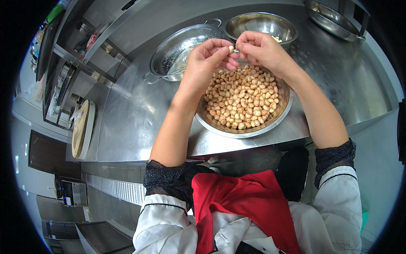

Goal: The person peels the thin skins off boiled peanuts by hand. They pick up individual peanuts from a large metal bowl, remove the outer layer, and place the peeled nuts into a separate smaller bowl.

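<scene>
Between the thumb and fingers of my left hand is a pale, skinless peanut. Close beside it, my right hand pinches a small brown piece, too small to identify for certain. Both hands are above the far side of a steel bowl heaped with tan, skin-on peanuts. Behind my right hand stands a second steel bowl, with pale peanuts in it, partly hidden by the hand. A two-handled steel pan lies behind my left hand, something translucent in its bottom.
All the vessels rest on a stainless-steel worktable. Another steel pan leans at the far right. On the left are a round wooden board and a metal shelf rack. The table's front edge runs just before my body.
</scene>
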Motion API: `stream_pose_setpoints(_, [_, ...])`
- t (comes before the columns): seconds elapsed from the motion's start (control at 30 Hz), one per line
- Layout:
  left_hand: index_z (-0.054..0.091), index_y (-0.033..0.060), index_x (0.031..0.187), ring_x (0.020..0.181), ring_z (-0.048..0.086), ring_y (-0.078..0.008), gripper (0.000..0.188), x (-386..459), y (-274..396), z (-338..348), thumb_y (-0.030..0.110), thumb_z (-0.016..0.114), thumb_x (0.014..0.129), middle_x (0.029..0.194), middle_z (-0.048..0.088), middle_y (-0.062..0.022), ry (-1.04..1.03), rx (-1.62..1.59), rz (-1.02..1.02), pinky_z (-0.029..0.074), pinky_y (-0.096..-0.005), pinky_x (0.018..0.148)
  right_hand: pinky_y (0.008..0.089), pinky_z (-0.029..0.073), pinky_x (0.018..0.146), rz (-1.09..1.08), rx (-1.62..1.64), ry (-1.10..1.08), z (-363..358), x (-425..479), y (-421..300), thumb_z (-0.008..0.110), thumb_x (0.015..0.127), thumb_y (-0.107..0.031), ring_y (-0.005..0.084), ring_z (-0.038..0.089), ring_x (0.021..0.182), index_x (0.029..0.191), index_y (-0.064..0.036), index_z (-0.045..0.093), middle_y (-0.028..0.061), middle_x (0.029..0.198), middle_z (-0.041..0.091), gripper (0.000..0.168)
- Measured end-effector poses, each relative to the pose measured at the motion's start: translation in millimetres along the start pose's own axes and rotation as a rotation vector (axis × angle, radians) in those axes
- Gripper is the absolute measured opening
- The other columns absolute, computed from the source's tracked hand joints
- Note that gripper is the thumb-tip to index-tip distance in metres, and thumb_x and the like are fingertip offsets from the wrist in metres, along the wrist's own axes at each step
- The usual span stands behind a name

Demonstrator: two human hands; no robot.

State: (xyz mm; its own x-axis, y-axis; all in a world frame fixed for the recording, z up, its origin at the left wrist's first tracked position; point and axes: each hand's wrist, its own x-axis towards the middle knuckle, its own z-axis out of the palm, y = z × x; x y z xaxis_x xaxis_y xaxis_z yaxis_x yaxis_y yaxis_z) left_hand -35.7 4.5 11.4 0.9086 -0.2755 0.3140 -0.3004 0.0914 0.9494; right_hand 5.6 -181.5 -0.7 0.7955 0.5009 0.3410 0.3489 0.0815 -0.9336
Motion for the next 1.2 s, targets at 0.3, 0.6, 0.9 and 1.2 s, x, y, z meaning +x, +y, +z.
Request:
stream_pose_setpoints(0.3, [0.057, -0.0043, 0.102, 0.076, 0.064, -0.0166, 0.016, 5.4, -2.4, -5.0, 0.008, 0.055, 0.092, 0.090, 0.065, -0.0137, 0.074, -0.068, 0.004, 0.053, -0.0259, 0.071, 0.0154, 0.028, 0.045, 0.092, 0.265, -0.067, -6.1, 1.1, 1.1, 0.046, 0.089, -0.007, -0.0003, 0.041, 0.057, 0.092, -0.004, 0.057, -0.0011, 0.076, 0.055, 0.011])
stream_pose_setpoints(0.6, [0.062, -0.0018, 0.102, 0.081, 0.063, -0.0131, 0.018, 75.8, 2.8, -1.9, 0.012, 0.060, 0.089, 0.092, 0.066, -0.0095, 0.092, 0.331, 0.017, 0.051, -0.0245, 0.074, 0.0191, 0.030, 0.044, 0.136, 0.563, -0.138, -13.7, 3.8, -4.1, 0.045, 0.093, -0.020, 0.0048, 0.041, 0.055, 0.080, -0.002, 0.056, 0.0051, 0.072, 0.055, 0.024])
stream_pose_setpoints(0.9, [0.069, 0.0045, 0.090, 0.074, 0.065, -0.0217, 0.015, 50.8, 1.8, -17.4, 0.013, 0.064, 0.079, 0.086, 0.069, -0.0098, -0.055, 1.069, 0.124, 0.051, -0.0312, 0.067, 0.0167, 0.032, 0.047, 0.092, 0.541, -0.124, -12.1, 4.7, 2.9, 0.052, 0.096, -0.020, 0.0020, 0.040, 0.058, 0.085, -0.002, 0.054, 0.0027, 0.080, 0.055, 0.020])
stream_pose_setpoints(1.2, [0.064, 0.0045, 0.086, 0.090, 0.058, -0.0305, 0.013, -12.3, 2.2, -24.5, 0.003, 0.062, 0.074, 0.090, 0.058, -0.0094, -0.286, 1.650, 0.234, 0.047, -0.0420, 0.074, 0.0152, 0.031, 0.046, 0.105, 0.422, -0.163, -10.5, 3.2, -0.7, 0.049, 0.096, -0.015, 0.0012, 0.039, 0.057, 0.100, 0.001, 0.055, -0.0021, 0.076, 0.050, 0.018])
